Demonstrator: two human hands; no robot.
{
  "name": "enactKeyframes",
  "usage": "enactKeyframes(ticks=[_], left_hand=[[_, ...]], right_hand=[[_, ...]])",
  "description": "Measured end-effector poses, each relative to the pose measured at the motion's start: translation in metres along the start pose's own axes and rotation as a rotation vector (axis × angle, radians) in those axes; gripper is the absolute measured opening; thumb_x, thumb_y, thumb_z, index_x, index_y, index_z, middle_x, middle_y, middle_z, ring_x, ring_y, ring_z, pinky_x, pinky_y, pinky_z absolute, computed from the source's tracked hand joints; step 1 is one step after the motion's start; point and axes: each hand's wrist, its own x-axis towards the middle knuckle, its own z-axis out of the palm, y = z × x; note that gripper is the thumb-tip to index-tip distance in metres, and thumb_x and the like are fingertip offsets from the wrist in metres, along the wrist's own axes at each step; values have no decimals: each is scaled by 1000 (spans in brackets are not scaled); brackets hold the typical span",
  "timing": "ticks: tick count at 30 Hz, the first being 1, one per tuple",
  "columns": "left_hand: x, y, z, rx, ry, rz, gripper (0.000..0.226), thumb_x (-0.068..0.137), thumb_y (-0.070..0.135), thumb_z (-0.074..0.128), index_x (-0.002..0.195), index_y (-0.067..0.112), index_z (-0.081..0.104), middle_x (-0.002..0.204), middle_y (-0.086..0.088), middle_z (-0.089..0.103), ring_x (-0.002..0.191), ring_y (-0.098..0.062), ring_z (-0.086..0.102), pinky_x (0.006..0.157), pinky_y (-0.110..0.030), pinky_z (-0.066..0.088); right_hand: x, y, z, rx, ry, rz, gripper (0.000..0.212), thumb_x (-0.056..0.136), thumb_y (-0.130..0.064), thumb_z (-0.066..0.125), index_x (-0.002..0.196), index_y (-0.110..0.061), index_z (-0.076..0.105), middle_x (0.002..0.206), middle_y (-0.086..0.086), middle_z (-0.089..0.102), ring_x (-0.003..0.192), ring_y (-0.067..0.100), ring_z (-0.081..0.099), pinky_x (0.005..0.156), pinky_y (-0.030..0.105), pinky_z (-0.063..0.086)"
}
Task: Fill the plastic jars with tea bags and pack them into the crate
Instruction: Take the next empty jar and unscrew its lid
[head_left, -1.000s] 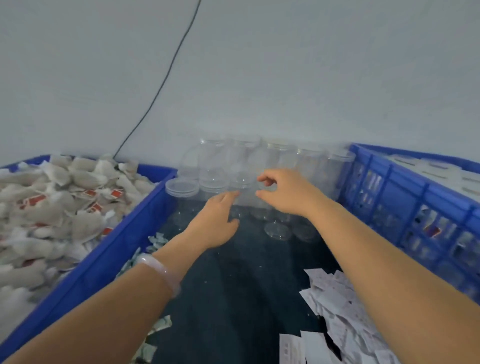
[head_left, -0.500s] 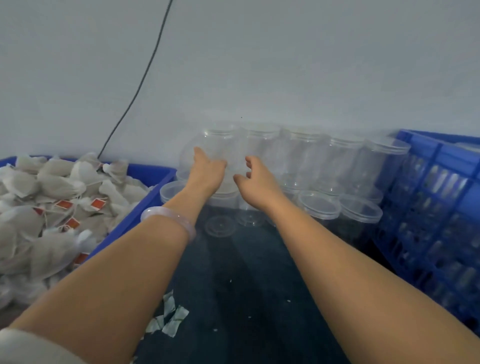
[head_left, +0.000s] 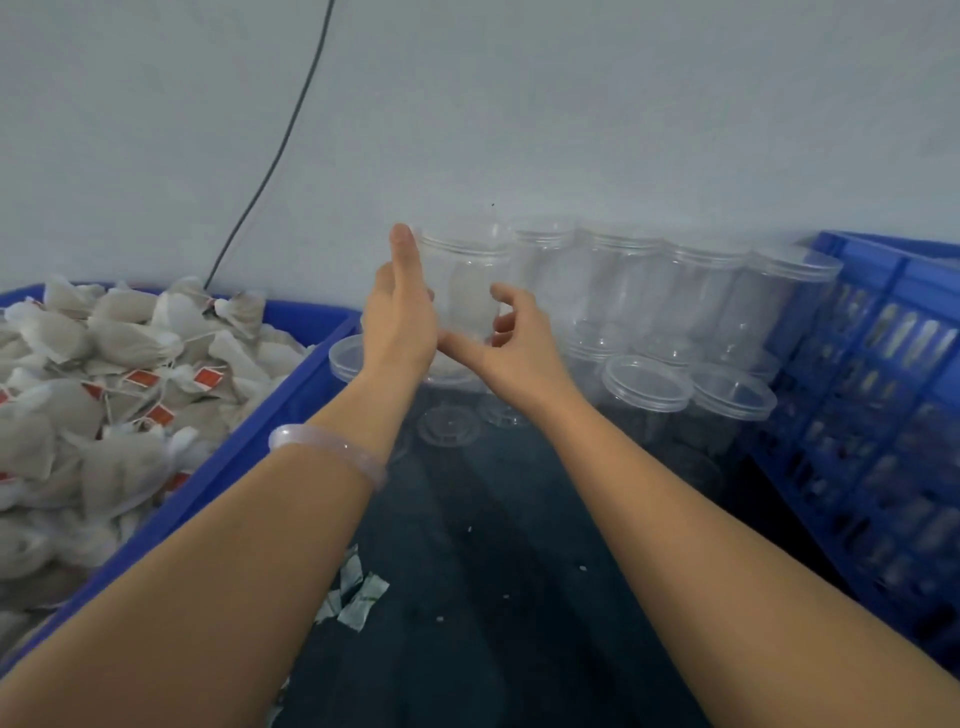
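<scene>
Head view: holds plastic jar (head_left: 462, 280) between both hands, left hand (head_left: 400, 317) flat-fingered against its side, right hand (head_left: 517, 345) curled round its base; could slip from so loose a clamp, toppling stacked jars (head_left: 675, 296) just right.

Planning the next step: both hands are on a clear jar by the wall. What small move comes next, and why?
Probably lift the jar clear of the other jars and draw it back. The left hand presses its side, the right hand curls round it, and it looks empty.
</scene>
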Motion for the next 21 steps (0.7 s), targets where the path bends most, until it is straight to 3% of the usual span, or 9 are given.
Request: enactKeyframes(ticks=[4, 8, 11, 14, 17, 19, 21], left_hand=[[-64, 1, -16, -120, -71, -83, 73, 92, 69, 19, 95, 15, 68, 95, 0, 70, 92, -14, 64, 80, -28, 46], [-144, -8, -32, -76, -128, -27, 91, 66, 85, 16, 102, 20, 70, 94, 6, 73, 92, -6, 67, 87, -27, 48], [-191, -25, -46, -79, -127, -32, 81, 70, 81, 17, 97, 26, 69, 91, 8, 73, 88, -2, 67, 86, -27, 50], [-221, -42, -55, -68, -188, -70, 71, 83, 69, 17, 102, 24, 68, 97, 2, 72, 94, -7, 67, 93, -36, 51], [-234, -56, -63, -54, -219, -87, 72, 77, 71, 18, 95, 23, 68, 101, -4, 71, 100, -19, 65, 96, -46, 47], [-239, -59, -64, -39, -220, -40, 80, 74, 70, 19, 93, 10, 68, 98, -11, 71, 98, -26, 65, 93, -50, 47], [-240, -63, -62, -92, -258, -21, 79, 74, 71, 25, 92, 9, 68, 96, -14, 71, 97, -32, 65, 89, -53, 49]], right_hand=[[-64, 0, -15, 102, -46, -2, 83, 68, -43, 81, 131, -19, 33, 128, -2, 45, 112, 9, 52, 88, 19, 47], [-139, 8, -18, 236, 16, -29, 79, 73, -51, 72, 133, -13, 36, 122, -2, 56, 112, 4, 58, 92, 22, 49], [-191, 22, -20, 209, 42, -6, 79, 69, -53, 64, 131, -10, 39, 113, -11, 58, 105, -5, 60, 88, 17, 49], [-227, 33, -23, 167, -42, 82, 79, 67, -50, 70, 129, -13, 39, 111, -14, 59, 107, -4, 59, 90, 19, 48], [-244, 37, -33, 186, -74, 126, 71, 63, -36, 79, 123, -19, 45, 114, -15, 60, 104, -8, 60, 88, 20, 50], [-243, 26, -43, 210, -15, 112, 81, 55, -45, 81, 125, -27, 45, 120, -17, 58, 110, -6, 58, 92, 21, 50], [-234, 4, -54, 86, -31, 80, 94, 48, -63, 75, 132, -35, 43, 127, -23, 52, 116, -8, 53, 89, 12, 47]])
